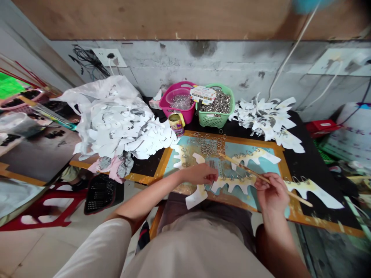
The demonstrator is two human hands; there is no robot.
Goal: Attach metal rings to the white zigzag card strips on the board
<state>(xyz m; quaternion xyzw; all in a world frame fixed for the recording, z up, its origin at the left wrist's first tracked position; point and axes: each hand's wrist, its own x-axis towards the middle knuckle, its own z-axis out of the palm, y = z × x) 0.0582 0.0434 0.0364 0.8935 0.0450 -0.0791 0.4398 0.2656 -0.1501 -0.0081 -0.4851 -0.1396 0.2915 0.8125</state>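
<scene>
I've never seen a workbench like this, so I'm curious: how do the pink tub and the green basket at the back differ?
The pink tub has solid walls, while the green basket has perforated sides. The pink tub holds a clear bowl of small shiny pieces, whereas the green basket is heaped with loose silver rings. Both are open-topped and stand side by side.

A thin wooden stick (261, 177) is pinched in the right hand (271, 195), slanting across a white scalloped paper cutout (234, 188) with a row of small silver rings (232, 177) along its edge. The left hand (199, 173) sits just beside a grey perforated strip (216, 170), apparently touching it. Loose silver rings (207, 144) lie heaped beyond.
</scene>
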